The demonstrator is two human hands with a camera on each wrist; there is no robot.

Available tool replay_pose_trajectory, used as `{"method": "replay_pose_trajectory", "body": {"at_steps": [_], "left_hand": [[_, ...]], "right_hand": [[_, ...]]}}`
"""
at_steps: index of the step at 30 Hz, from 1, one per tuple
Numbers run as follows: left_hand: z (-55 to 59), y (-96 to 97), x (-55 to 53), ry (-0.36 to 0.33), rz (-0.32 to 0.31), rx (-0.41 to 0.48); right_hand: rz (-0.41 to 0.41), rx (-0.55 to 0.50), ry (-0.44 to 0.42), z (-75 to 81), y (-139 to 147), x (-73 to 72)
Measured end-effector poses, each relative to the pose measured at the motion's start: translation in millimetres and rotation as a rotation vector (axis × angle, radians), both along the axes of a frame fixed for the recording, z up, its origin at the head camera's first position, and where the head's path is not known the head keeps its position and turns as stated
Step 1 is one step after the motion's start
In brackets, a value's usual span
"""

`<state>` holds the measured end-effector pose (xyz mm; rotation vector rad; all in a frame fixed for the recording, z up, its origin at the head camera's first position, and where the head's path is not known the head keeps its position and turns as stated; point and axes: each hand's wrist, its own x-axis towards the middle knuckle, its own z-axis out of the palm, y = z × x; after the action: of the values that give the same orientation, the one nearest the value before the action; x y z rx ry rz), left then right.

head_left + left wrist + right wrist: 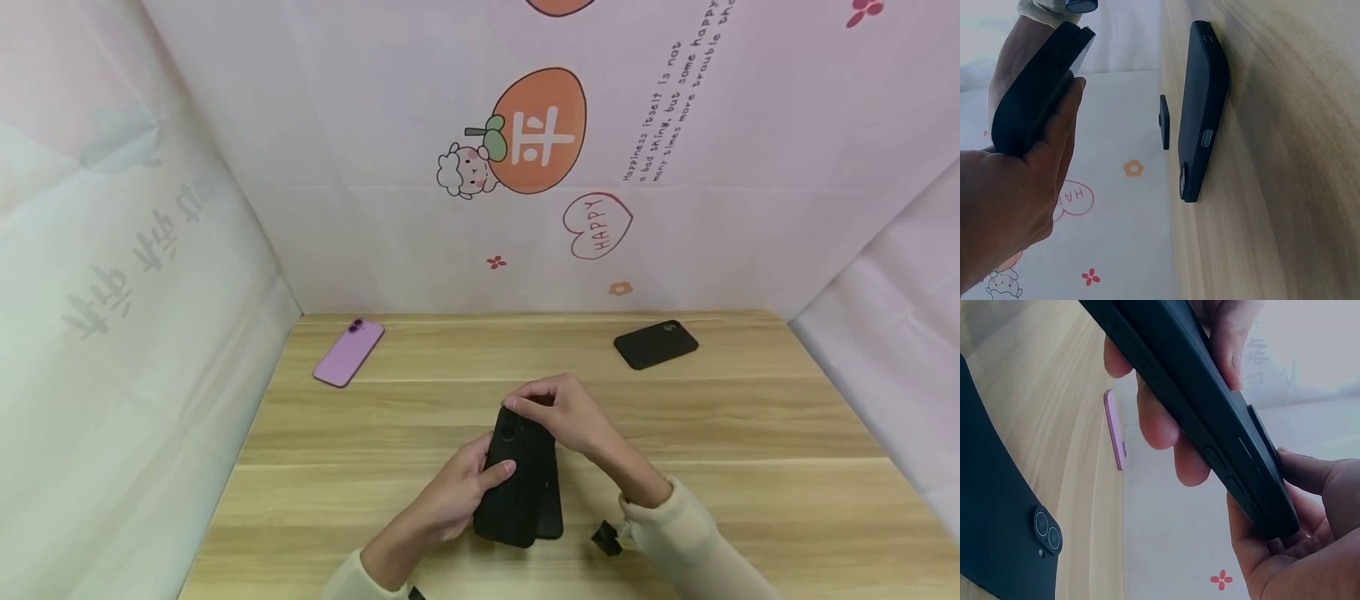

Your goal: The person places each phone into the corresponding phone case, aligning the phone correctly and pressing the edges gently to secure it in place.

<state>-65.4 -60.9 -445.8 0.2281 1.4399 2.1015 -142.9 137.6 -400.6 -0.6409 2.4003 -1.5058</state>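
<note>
Left hand (459, 487) wrapped round black phone (506, 517), thumb on its back; right hand (567, 421) pinching its top end. Held over mid-table (427, 358), well in from far edge. Left wrist view shows it clear of lower phone (1200, 112), mostly covered in head view. Pink phone (348, 354), far left corner, missing from left wrist view.
</note>
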Motion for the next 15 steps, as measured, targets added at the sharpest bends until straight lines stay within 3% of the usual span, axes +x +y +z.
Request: {"method": "replay_pose_trajectory", "body": {"at_steps": [15], "left_hand": [[-2.0, 4.9, -0.6, 0.000, 0.062, -0.011]], "right_hand": [[-0.050, -0.025, 0.007, -5.0, -3.8, 0.4]]}}
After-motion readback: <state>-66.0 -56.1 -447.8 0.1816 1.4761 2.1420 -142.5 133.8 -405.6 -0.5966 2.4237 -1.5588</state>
